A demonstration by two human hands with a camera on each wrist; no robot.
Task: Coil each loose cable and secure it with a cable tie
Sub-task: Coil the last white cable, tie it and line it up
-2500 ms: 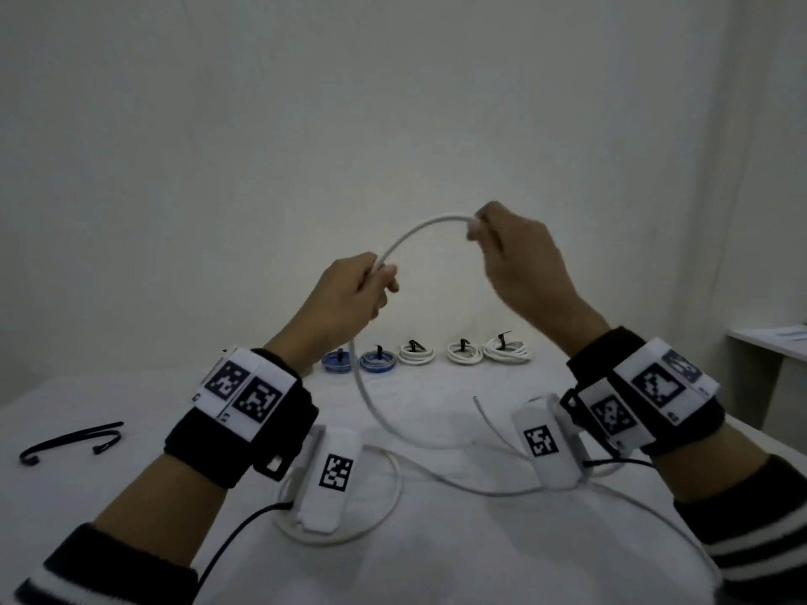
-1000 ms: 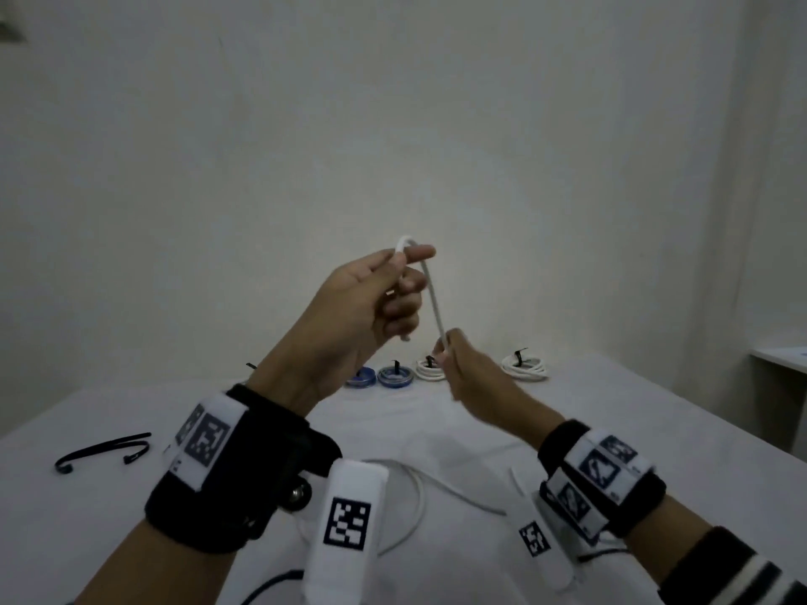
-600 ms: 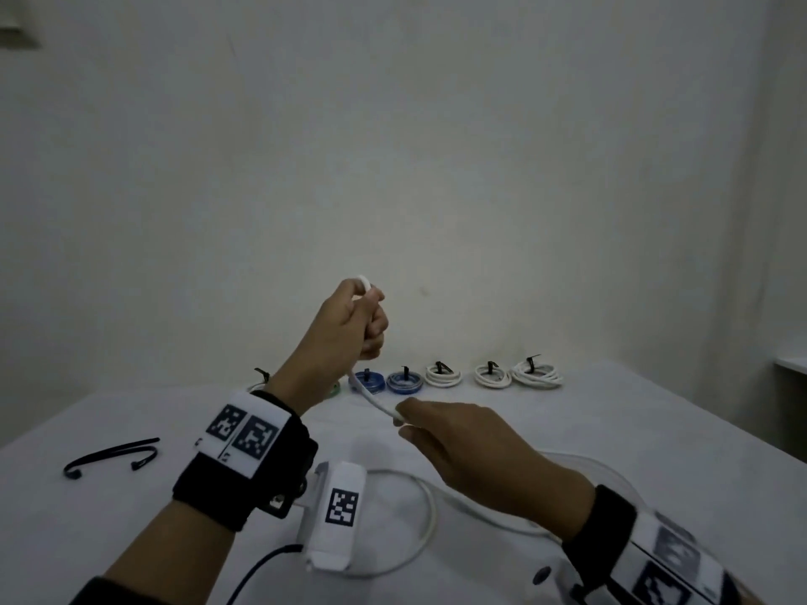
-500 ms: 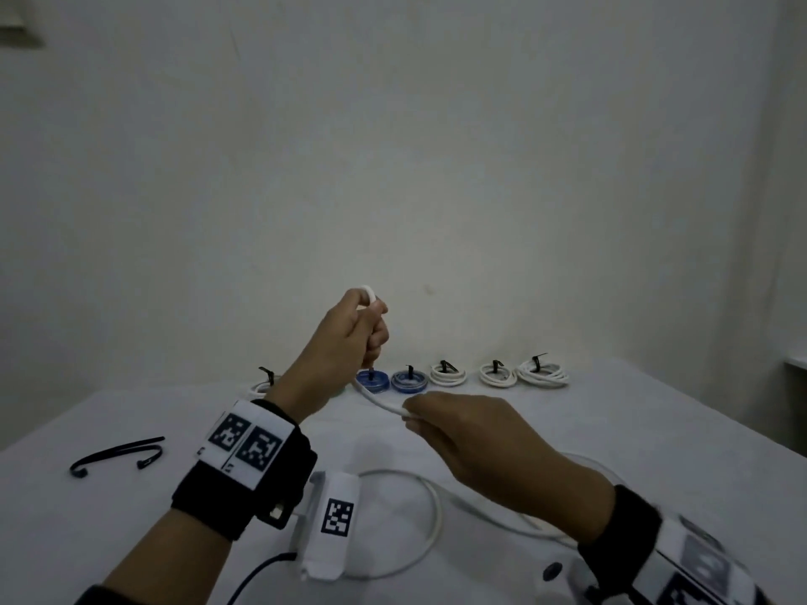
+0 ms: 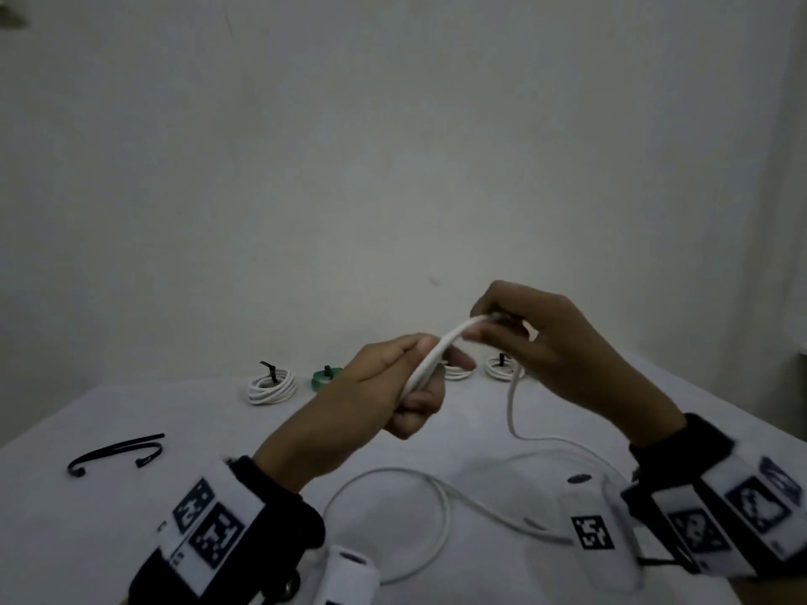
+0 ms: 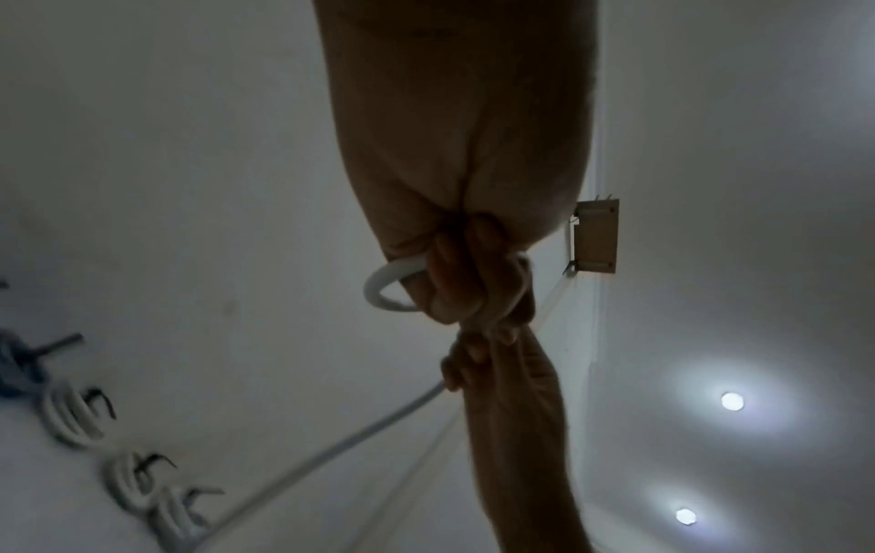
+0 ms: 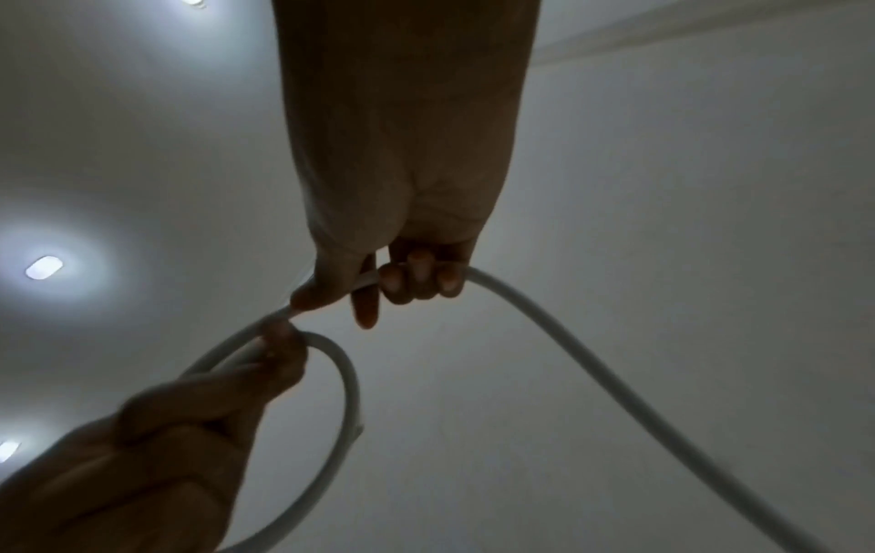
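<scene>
- No brand name or readable writing shows anywhere; the only markings are black-and-white square code tags on the wrist bands (image 5: 208,524) and on the white wrist units.
- The white cable (image 5: 425,364) is held up above the table (image 5: 131,517), between the two hands.
- The left hand (image 5: 393,386) has its fingers curled round the cable, gripping a small loop of it.
- The right hand (image 5: 537,338) pinches the cable just beside the left hand, thumb against fingers, with the other fingers curled over it.
- From the right hand the cable drops to the table and lies there in a loose loop (image 5: 393,517) near the wrist units.
- The left wrist view alone shows the small loop (image 6: 383,288) sticking out to the side of the left hand's closed fingers (image 6: 454,284), and a small box (image 6: 594,235) fixed to the wall beyond the hand.
- The right wrist view alone shows the loop's full round (image 7: 341,404) hanging from the left hand (image 7: 156,449) and a cut end of the cable on it; the right hand's index finger (image 7: 365,299) is straight there.
- Only the head view shows the loose black cable tie (image 5: 115,454) on the table, well left of the hands.
- Along the table's far edge lie finished coils with black ties: a white coil (image 5: 271,386), a green coil (image 5: 326,377) and more white coils (image 5: 502,366) partly hidden behind the hands.
- No containers are visible.
</scene>
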